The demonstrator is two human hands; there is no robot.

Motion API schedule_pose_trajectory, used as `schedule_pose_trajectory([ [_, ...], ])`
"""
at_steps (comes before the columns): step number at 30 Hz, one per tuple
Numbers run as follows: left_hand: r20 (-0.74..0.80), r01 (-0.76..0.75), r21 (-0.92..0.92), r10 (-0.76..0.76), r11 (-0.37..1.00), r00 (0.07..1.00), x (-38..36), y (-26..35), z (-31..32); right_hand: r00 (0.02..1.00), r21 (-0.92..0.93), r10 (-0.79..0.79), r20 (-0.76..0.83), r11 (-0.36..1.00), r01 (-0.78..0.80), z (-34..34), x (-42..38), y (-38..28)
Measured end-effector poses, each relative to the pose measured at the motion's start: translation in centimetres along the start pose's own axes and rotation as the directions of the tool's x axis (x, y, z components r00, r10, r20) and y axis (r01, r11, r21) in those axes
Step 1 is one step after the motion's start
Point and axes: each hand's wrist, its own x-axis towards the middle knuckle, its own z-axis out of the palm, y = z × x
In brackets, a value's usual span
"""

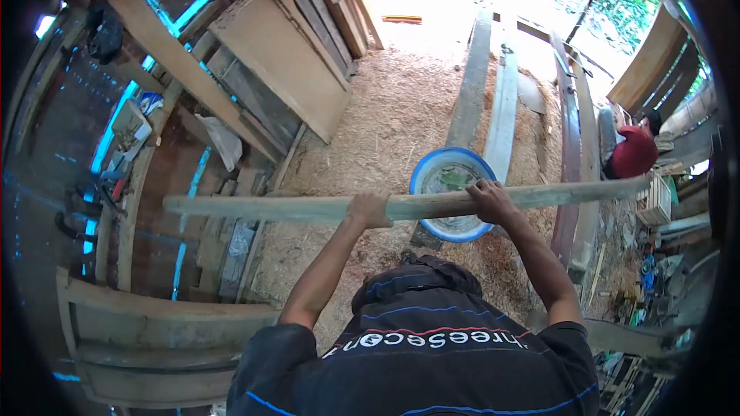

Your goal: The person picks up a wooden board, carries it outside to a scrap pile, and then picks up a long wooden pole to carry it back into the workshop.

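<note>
A long wooden plank (312,206) lies crosswise in front of my body, held in both hands. My left hand (370,209) is wrapped over it left of its middle. Farther right, my right hand (491,202) grips the same plank, its fingers curled over the top edge. Below the plank stands a round basin (489,175) with a blue rim, partly covered by the plank and my right hand. Something greenish (455,176) shows inside the basin.
Wood shavings (378,108) cover the floor. Long boards (472,81) run away from me beyond the basin. Wooden panels (281,62) lean at the left. A person in a red shirt (635,152) sits at the right, near the plank's far end, beside a crate (655,202).
</note>
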Motion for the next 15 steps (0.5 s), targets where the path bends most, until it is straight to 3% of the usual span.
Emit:
schedule_pose_trajectory([
  [3,0.090,0.021,0.045,-0.025,0.999,0.996,2.7,0.2,-1.7,0.998,0.031,-0.014,0.069,0.999,0.011,0.4,1.2,1.0],
  [6,0.022,-0.047,0.071,0.045,0.996,0.999,4.4,0.5,-2.8,0.997,0.065,0.012,0.080,0.998,-0.017,0.1,2.2,2.0],
  [9,0.108,-0.009,0.075,0.001,0.997,0.994,6.1,-0.1,-3.8,0.996,0.086,0.036,0.079,0.995,-0.042,0.4,3.3,2.5],
  [15,0.058,-0.075,0.040,0.073,0.996,0.996,9.6,-3.7,-4.5,0.996,0.065,0.036,0.076,0.997,-0.041,0.9,7.2,2.8],
])
